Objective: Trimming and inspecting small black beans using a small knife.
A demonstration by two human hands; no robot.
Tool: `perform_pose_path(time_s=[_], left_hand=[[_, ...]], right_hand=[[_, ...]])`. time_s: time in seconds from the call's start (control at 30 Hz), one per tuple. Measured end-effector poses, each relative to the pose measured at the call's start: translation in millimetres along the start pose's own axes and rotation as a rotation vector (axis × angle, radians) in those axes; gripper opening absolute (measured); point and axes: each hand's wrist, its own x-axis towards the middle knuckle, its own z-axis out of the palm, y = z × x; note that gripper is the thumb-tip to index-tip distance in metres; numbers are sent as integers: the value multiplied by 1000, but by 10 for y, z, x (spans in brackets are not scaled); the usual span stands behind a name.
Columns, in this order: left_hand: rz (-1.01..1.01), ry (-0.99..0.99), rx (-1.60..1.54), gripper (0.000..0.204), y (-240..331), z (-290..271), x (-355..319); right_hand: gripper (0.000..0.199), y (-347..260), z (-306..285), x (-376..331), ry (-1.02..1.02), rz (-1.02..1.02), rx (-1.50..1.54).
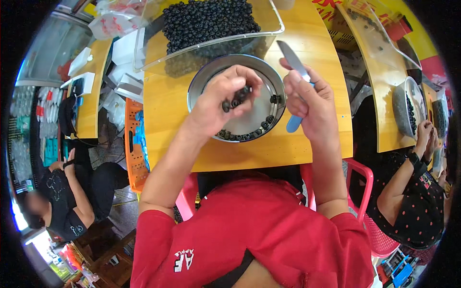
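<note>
My left hand (217,103) is over a round metal basin (193,89), its fingers curled around several small dark round pieces (235,102). They look like fruits or snails; I cannot tell which. More dark pieces (240,136) lie along the basin's near edge, and a few sit at its right side. To the right of the basin, my right hand (309,98) is closed on a knife (294,124) with a blue handle. Its blade points up and away to the left, apart from the pieces.
Behind the basin stands a clear plastic bin (276,31) heaped with dark pieces on the yellow wooden table (317,48). An orange crate (136,165) is left of it. A person (408,192) at the right works over another basin (401,108); another person (67,192) sits at the left.
</note>
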Motion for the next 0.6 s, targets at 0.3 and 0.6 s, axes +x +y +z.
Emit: perform_pose_path(time_s=[0.3, 0.6], left_hand=[[-26, -189, 1257, 24, -353, -164, 423], [-25, -229, 1657, 18, -428, 45, 461]], right_hand=[[32, -52, -140, -19, 27, -51, 18], [32, -27, -159, -25, 23, -55, 18]])
